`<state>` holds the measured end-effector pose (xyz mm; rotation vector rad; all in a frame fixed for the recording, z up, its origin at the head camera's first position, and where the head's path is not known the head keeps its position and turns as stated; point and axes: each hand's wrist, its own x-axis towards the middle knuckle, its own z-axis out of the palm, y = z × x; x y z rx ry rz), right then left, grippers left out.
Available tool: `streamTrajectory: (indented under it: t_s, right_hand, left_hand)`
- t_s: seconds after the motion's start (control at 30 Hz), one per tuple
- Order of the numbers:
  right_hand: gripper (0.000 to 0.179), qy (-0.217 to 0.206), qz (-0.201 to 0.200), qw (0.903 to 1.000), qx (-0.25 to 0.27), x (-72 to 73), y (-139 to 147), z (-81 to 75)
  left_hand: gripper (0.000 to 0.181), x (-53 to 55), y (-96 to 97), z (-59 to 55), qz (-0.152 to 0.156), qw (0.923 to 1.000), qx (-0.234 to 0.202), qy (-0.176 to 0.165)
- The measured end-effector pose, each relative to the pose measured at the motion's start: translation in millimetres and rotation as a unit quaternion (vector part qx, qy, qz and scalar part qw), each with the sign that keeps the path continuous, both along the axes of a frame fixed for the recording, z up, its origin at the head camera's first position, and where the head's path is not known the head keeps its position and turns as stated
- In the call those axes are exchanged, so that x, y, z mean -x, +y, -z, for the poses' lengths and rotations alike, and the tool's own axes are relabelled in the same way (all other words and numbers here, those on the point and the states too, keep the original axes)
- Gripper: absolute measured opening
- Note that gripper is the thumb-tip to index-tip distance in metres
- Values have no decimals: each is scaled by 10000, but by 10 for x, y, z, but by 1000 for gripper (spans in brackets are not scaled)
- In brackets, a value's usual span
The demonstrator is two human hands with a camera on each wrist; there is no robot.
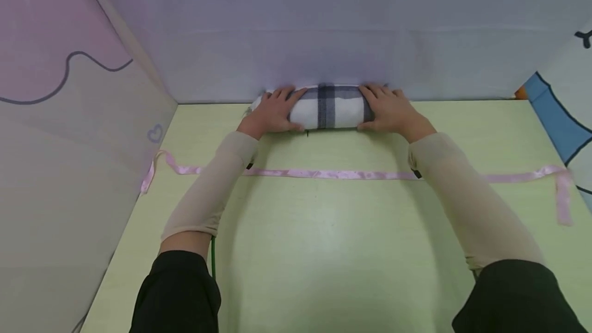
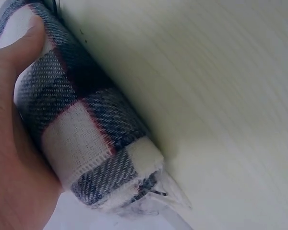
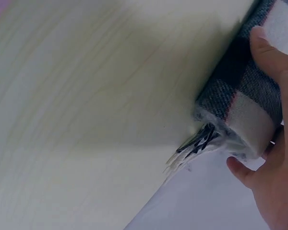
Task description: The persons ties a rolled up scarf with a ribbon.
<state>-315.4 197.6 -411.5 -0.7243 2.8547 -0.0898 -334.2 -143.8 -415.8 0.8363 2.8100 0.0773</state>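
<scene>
A plaid scarf (image 1: 302,112) in white, navy and grey is rolled into a thick cylinder at the table's far edge, against the backdrop. My left hand (image 1: 274,113) grips its left part, fingers over the top and thumb along the near side. Toward the other end, my right hand (image 1: 390,110) holds it the same way. In the left wrist view the scarf's end (image 2: 105,167) shows thin red lines and loose threads. Fringe (image 3: 197,146) sticks out of the roll at the right end, beside my right hand (image 3: 278,129).
A pink satin ribbon (image 1: 324,174) stretches across the pale wooden table (image 1: 333,230), passing under both forearms. Its ends hang near the left and right sides. Printed fabric walls (image 1: 277,24) stand behind and at the sides.
</scene>
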Motion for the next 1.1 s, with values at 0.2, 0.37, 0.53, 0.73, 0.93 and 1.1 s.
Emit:
streamTrajectory:
  t_s: [0.2,0.37,0.53,0.73,0.93,1.1]
  right_hand:
    - [111,-254,167,9994,-132,17,-15,24]
    - [109,-393,199,9990,-120,18,-35,-14]
    - [107,-487,181,9985,-155,7,-68,-20]
    - [92,-529,179,9983,-183,-2,-105,-18]
    - [86,-492,183,9985,184,-18,-64,73]
    - [86,-426,332,9959,732,-43,23,151]
  left_hand:
    - [111,-11,-12,-48,2,9991,49,-431]
    - [115,-7,-94,-67,-99,9966,-8,-819]
    - [118,0,-254,-3,-387,9916,-207,-1218]
    - [118,13,-424,61,-656,9859,-599,-1416]
    - [114,16,-446,103,-662,9878,-678,-1239]
    - [109,68,-418,77,-676,9874,-873,-1135]
